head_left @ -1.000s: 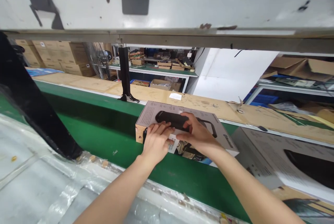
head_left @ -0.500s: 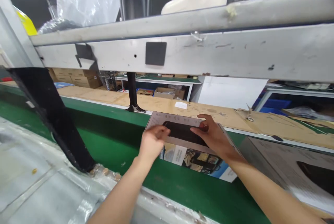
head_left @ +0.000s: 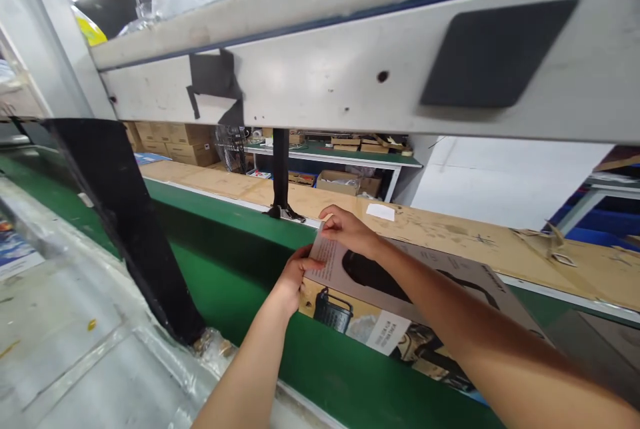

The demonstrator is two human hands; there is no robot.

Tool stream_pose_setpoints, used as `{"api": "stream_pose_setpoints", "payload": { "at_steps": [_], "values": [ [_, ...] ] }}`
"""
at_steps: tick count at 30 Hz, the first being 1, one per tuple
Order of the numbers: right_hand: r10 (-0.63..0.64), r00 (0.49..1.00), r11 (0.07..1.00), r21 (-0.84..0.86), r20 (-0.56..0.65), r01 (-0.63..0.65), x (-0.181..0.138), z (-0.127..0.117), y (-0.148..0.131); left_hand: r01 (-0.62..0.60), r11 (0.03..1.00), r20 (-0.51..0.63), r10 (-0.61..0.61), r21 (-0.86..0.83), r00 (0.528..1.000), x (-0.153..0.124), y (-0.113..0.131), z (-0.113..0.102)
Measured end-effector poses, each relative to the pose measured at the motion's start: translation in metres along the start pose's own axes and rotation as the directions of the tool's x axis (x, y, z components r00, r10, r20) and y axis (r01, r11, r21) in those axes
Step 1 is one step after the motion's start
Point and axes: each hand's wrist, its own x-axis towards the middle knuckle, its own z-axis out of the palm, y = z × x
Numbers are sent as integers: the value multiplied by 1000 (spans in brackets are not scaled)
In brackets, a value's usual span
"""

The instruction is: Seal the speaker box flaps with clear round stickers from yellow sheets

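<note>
A printed product box (head_left: 400, 309) lies on the green conveyor belt (head_left: 225, 269), its grey top showing a black device and its near side printed with pictures. My left hand (head_left: 294, 276) grips the box's near left corner, thumb on the top face and fingers curled at the end. Reaching across the top, my right hand (head_left: 347, 229) closes its fingers on the far left corner of the lid. Both forearms stretch out from the lower edge of the view.
A grey metal beam (head_left: 320, 76) with black patches crosses overhead, close to the camera. A black slanted support (head_left: 125, 216) stands at the left. Beyond the belt runs a cardboard-covered bench (head_left: 450, 236), with shelves and stacked cartons (head_left: 170, 139) behind it. Plastic sheet covers the near ledge.
The camera swung so the beam looms closer. Both hands slid from the middle of the box top to its left end, now gripping the left corners.
</note>
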Motion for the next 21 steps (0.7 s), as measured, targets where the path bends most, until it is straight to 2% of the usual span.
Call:
{"api": "stream_pose_setpoints", "payload": {
  "at_steps": [8,12,15,17,21],
  "values": [
    [-84,995,983,-161,46,91,21,15,15,-10,1000,-71,9,-23,997,2,0,-1],
    [-132,991,935,-336,-27,115,24,20,22,-10,1000,-78,9,-18,997,1,4,-2],
    [-203,977,865,-481,-70,145,15,15,21,-7,1000,-77,6,-12,997,2,5,-4],
    [-248,969,803,-555,18,216,4,10,14,-14,1000,-87,14,-3,996,3,5,-5],
    [-223,905,611,-671,362,419,-5,12,-12,-44,998,-127,48,35,991,7,4,-8]
  ]
}}
